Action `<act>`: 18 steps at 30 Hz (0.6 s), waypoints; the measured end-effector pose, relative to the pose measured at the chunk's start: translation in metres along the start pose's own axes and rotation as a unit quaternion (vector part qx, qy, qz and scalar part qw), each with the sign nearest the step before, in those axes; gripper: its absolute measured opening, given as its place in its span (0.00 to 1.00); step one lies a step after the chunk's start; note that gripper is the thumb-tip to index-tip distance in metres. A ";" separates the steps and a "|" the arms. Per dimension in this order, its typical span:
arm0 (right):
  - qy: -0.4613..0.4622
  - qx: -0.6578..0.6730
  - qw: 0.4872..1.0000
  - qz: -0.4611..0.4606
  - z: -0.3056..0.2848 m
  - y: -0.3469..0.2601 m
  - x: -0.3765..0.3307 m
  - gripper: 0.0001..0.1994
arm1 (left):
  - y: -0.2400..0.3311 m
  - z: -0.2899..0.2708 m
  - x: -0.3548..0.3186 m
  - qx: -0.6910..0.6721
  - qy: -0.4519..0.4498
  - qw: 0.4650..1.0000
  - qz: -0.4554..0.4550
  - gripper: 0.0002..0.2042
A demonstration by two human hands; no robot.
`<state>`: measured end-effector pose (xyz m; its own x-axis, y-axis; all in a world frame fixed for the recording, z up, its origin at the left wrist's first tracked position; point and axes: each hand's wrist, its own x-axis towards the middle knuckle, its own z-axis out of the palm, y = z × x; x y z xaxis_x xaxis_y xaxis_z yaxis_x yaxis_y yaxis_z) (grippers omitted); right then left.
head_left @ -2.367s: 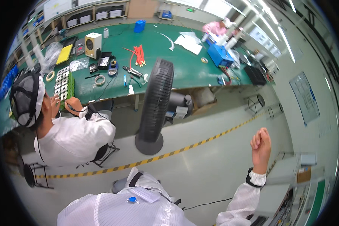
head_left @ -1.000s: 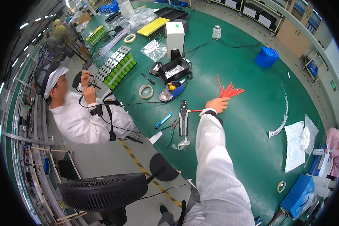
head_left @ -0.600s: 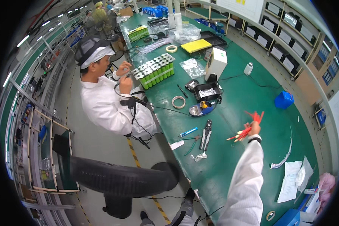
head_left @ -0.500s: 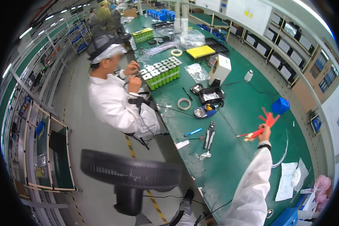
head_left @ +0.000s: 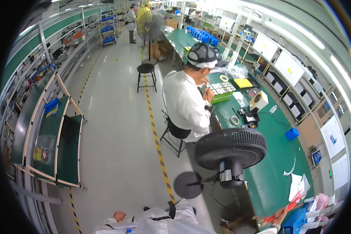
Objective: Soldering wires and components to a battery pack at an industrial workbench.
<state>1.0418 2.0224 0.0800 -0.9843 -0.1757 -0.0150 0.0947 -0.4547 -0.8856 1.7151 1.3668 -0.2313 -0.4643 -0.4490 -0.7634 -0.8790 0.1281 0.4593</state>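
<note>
One long green workbench (head_left: 273, 171) runs down the right side of the view, from the far end of the hall to the lower right corner. Pale grey floor (head_left: 113, 128) fills the middle, with a yellow and black striped line (head_left: 156, 140) running along it beside the bench. At the left stands a rack of green shelves (head_left: 46, 132).

A black pedestal fan (head_left: 230, 150) stands close to the bench edge, its round base on the floor just left of it. Behind the fan a co-worker in a white coat (head_left: 183, 101) sits on a stool, facing the bench, both hands raised near a tray of green parts (head_left: 220, 91). A black stool (head_left: 146, 70) stands apart further up the aisle.

On the bench beyond the fan lie a blue tub (head_left: 291, 133), a cream box (head_left: 258, 100), a roll of tape (head_left: 234, 120) and white paper sheets (head_left: 298, 187).

Low at the right edge, the right hand (head_left: 279, 215) is closed around a bunch of thin red strips (head_left: 294, 202), which fan out up and to the right over the near end of the bench, beside a blue box (head_left: 296, 222). The left hand (head_left: 119, 215) rests low at the bottom edge against the white coat; whether its fingers are curled or spread cannot be told.
</note>
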 end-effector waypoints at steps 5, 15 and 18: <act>0.088 -0.026 0.987 0.132 0.136 0.120 -0.109 0.13 | -0.039 -0.153 0.109 0.173 0.143 0.972 0.067 0.11; 0.148 -0.015 0.916 0.372 0.431 0.426 -0.168 0.14 | 0.260 -0.427 0.205 -0.040 -0.034 0.985 0.165 0.11; 0.117 -0.016 0.900 0.420 0.516 0.495 -0.153 0.15 | 0.286 -0.482 0.231 -0.055 -0.130 0.975 0.170 0.13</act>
<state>1.3160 1.3733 -0.1163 -0.5717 -0.2557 -0.7796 0.8196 -0.2210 -0.5286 1.4089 0.8731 -0.0571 -0.7517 -0.1552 -0.6410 -0.6587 0.1292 0.7412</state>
